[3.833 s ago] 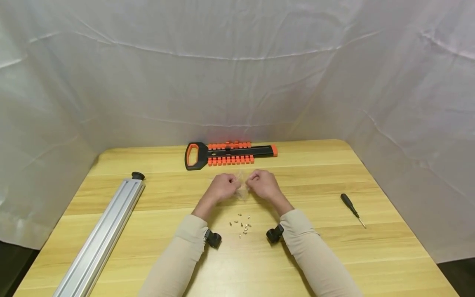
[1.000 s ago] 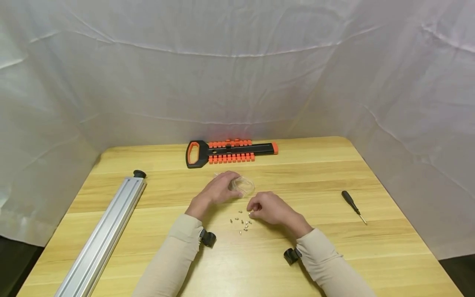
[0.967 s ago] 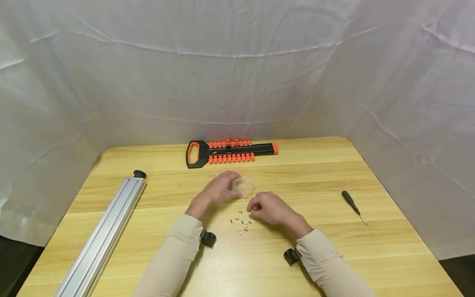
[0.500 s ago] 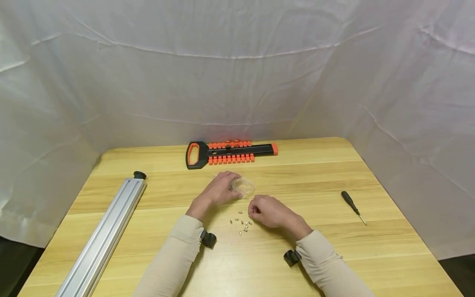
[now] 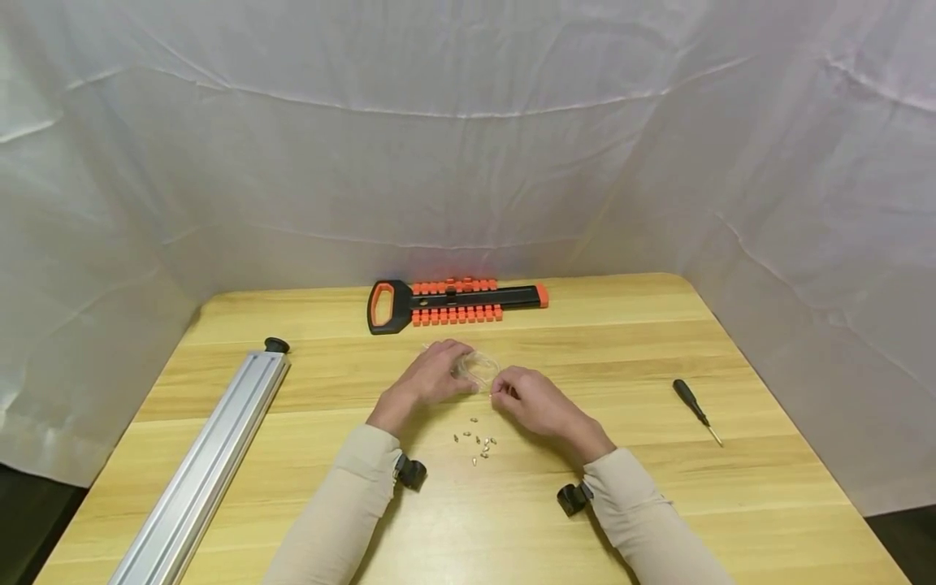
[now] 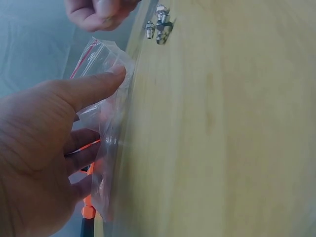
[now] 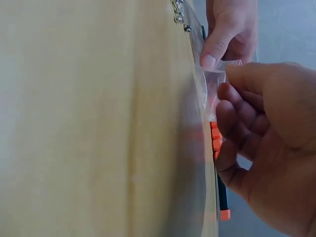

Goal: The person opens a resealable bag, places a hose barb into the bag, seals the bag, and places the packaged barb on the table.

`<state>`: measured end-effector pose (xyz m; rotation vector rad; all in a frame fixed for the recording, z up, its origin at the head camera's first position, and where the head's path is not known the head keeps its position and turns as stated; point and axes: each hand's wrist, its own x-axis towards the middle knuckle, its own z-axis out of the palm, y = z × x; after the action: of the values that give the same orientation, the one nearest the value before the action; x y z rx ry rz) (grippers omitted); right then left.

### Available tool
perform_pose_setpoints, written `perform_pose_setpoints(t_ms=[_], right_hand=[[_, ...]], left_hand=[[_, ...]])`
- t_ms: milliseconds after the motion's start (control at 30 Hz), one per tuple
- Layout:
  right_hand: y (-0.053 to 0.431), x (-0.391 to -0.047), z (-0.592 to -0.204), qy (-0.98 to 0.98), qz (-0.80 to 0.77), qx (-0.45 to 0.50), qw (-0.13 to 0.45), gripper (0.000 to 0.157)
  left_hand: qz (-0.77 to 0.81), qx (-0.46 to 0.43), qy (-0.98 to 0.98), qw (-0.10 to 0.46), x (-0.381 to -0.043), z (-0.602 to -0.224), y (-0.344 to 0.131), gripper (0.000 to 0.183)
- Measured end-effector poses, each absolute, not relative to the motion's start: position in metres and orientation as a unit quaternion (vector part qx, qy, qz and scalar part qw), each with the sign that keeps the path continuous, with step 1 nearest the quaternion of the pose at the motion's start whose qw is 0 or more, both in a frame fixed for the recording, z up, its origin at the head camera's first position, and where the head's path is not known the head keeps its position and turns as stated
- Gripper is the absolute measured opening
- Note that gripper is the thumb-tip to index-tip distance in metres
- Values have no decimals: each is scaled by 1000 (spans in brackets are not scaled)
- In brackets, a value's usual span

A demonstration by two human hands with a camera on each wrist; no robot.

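Observation:
A clear plastic zip bag (image 5: 480,368) is held by my left hand (image 5: 430,376), its thumb on one face and the fingers on the other. In the left wrist view the bag's mouth, edged with a red line, points towards the right hand. My right hand (image 5: 537,404) is at the bag's mouth with thumb and index finger pinched together. A tiny glint of a small metal fitting shows at its fingertips; the rest of the piece is hidden. Several more small metal fittings (image 6: 162,28), hex-bodied with narrow nipples, lie scattered on the table just in front of the hands.
Behind the hands, a black and orange tool (image 5: 457,301) with a loop handle lies along the table's back. A long aluminium profile (image 5: 212,455) with a black knob runs down the left side. On the right lies a black-handled screwdriver (image 5: 691,401). White cloth (image 5: 468,179) surrounds the table.
My right hand has left the bag, picked one fitting off the table at the group's right edge, and moved up to the bag's mouth. The left hand keeps hold of the bag, now spread wider.

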<state>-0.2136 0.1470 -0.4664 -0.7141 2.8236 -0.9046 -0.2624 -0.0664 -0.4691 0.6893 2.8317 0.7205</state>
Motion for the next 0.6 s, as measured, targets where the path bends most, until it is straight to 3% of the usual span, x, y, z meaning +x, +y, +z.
perform_pose_setpoints(t_ms=[367, 600], right_hand=[[140, -236, -463, 930, -326, -170, -2, 7], [136, -244, -468, 935, -323, -142, 31, 6]], left_hand=[[235, 221, 944, 74, -262, -468, -66, 66], [239, 216, 944, 67, -259, -470, -65, 66]])
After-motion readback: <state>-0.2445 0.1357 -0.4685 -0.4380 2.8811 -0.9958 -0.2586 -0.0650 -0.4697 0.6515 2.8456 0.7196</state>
